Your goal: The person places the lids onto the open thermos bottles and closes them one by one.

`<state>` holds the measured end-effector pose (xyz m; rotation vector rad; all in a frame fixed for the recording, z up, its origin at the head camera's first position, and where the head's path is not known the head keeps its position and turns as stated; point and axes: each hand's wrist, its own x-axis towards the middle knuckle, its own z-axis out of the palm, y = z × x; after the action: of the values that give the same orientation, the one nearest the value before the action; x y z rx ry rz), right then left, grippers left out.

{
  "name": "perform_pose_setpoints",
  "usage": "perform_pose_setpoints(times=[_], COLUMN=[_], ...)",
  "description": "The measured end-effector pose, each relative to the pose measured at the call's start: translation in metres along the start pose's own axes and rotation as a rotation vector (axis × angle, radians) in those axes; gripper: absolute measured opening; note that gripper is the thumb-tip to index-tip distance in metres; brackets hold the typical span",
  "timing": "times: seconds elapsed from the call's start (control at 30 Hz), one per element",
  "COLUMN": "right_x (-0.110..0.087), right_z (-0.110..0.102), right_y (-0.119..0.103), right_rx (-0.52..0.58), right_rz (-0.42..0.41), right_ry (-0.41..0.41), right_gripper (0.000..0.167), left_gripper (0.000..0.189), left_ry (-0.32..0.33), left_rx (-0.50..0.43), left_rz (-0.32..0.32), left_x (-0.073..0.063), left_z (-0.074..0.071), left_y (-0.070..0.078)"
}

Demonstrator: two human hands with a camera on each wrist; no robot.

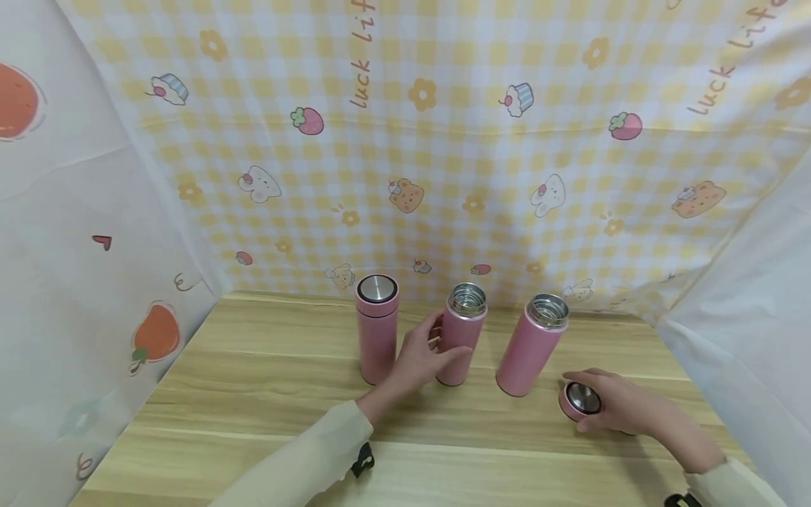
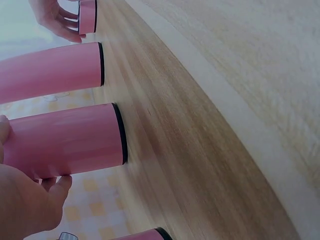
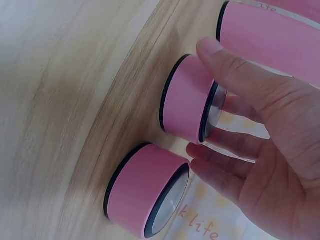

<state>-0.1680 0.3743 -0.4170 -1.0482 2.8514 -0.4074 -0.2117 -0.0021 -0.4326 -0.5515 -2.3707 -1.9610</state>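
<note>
My left hand [image 1: 419, 360] grips the middle pink thermos bottle [image 1: 461, 329], which stands uncapped with its steel mouth showing. Fingers and thumb wrap its sides in the left wrist view. On its right is another uncapped pink thermos bottle [image 1: 526, 355]. Farther right, my right hand [image 1: 624, 403] holds a pink bottle lid [image 1: 570, 410] with a steel top, thumb on one side and fingers on the other. The lid is at the tabletop. A second pink lid [image 3: 142, 192] rests beside it in the right wrist view; my hand mostly hides it in the head view.
A capped pink thermos bottle [image 1: 377, 345] stands left of the middle bottle, close to my left forearm. All stand on a wood-grain table [image 1: 266, 380]. A yellow checked cloth [image 1: 443, 162] hangs behind the table, and white printed cloth [image 1: 70, 282] hangs along the left side.
</note>
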Motion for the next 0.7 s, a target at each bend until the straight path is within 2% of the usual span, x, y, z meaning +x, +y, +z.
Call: perform_pose_setpoints(times=[0.3,0.7], right_x=[0.0081,0.0103], right_z=[0.0026,0.0028], right_y=[0.0018,-0.0005], right_rx=[0.03,0.022], right_rz=[0.023,-0.006], right_ry=[-0.066,-0.052], right_gripper=[0.062,0.055], left_gripper=[0.067,0.066], left_ry=[0.011,0.012], left_rx=[0.011,0.014], left_rz=[-0.004,-0.004], left_x=[-0.0001,-0.0002], left_z=[-0.0004,-0.0002], left_y=[0.0025,0.0034])
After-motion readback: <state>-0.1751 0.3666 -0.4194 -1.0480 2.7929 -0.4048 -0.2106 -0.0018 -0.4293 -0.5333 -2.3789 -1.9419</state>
